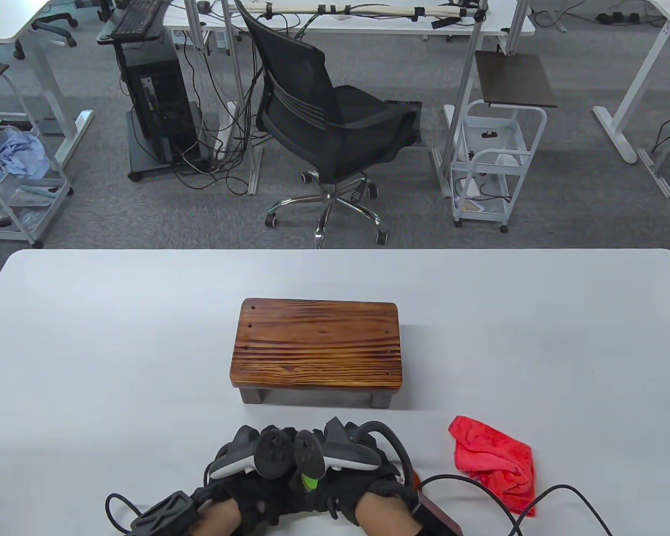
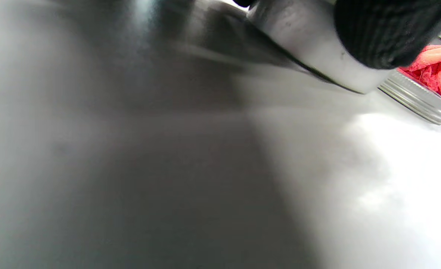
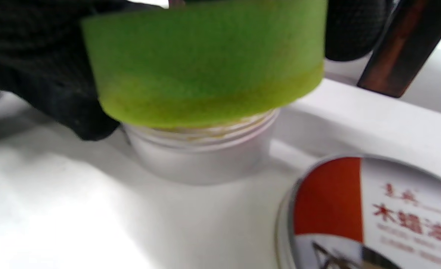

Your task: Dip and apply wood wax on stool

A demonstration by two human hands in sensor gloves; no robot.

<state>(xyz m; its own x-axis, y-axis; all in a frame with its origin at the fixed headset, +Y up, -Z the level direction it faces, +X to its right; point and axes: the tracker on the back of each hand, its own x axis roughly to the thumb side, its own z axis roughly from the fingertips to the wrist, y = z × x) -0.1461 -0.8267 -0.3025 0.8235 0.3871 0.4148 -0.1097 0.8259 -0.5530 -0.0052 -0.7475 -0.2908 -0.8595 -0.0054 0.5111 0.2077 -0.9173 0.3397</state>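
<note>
Right hand (image 1: 368, 491) fingers pinch a green sponge (image 3: 205, 63) onto the open wax tin (image 3: 201, 157); left hand (image 1: 240, 497) fingers grip the tin. Pressing off-centre could tip it toward its lid (image 3: 369, 216) alongside.

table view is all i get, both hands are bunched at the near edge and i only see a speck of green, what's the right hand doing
Observer: The right hand holds a green sponge pressed onto the open mouth of a small silver wax tin.
Operator: is the lid off then
Observer: Yes. The lid lies flat on the table beside the tin, label up, red and white with printed characters.
Operator: and the left hand
Observer: In the left wrist view a gloved finger of the left hand lies against the tin's side wall, so it seems to steady the tin; its full grip is out of frame.
Operator: any wax on the sponge
Observer: Its lower edge looks yellowish.
</note>
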